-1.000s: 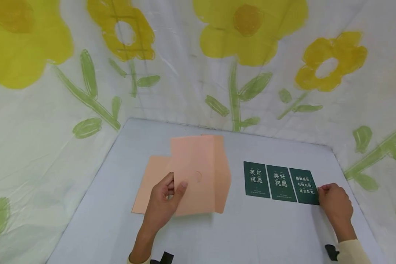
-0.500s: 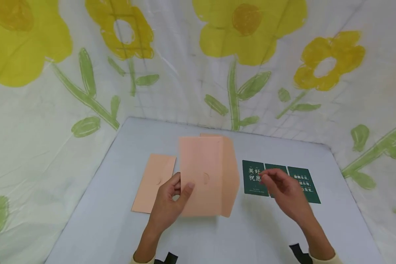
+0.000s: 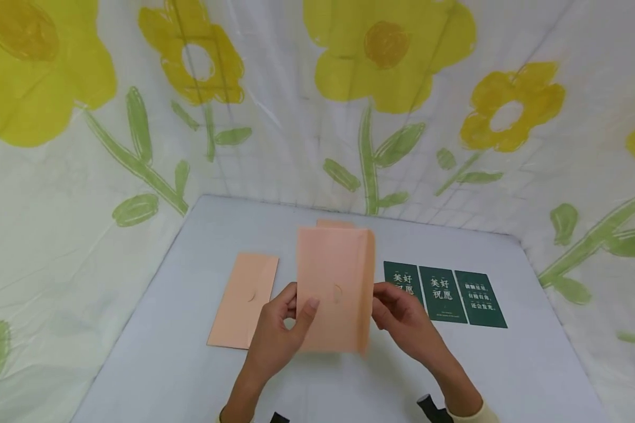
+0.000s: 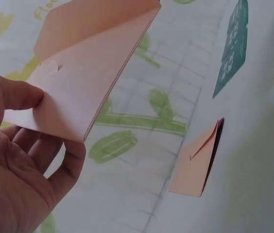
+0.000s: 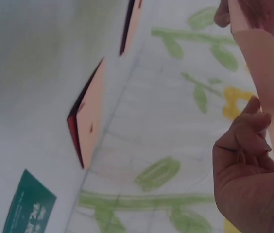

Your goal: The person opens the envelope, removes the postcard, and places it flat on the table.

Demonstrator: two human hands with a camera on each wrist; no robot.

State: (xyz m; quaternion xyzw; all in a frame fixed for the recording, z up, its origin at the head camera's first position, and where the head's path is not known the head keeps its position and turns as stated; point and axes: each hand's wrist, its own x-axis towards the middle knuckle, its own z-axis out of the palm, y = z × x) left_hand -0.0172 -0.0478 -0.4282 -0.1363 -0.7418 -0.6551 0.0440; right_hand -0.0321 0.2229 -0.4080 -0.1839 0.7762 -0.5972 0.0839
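My left hand (image 3: pixel 283 329) grips the left edge of a pink paper envelope (image 3: pixel 328 282), thumb on its front and fingers behind, holding it upright above the table. The envelope's flap (image 3: pixel 369 282) stands folded partway up along the right side; the left wrist view shows this flap (image 4: pixel 93 24) angled away from the body. At that side is my right hand (image 3: pixel 404 320), its fingers curled at the flap's edge. In the right wrist view the flap (image 5: pixel 265 73) runs down between the right hand's fingers (image 5: pixel 251 131) and thumb.
A second pink envelope (image 3: pixel 243 299) lies on the white table (image 3: pixel 153 352) at left. Another envelope (image 3: pixel 336 223) shows behind the held one. Three green cards with white writing lie in a row at right, including the middle card (image 3: pixel 443 294). A flower-painted curtain (image 3: pixel 275 147) surrounds the table.
My right hand has left the rightmost green card and come left to the envelope's flap, which now stands folded up. The left hand has carried the envelope slightly right.
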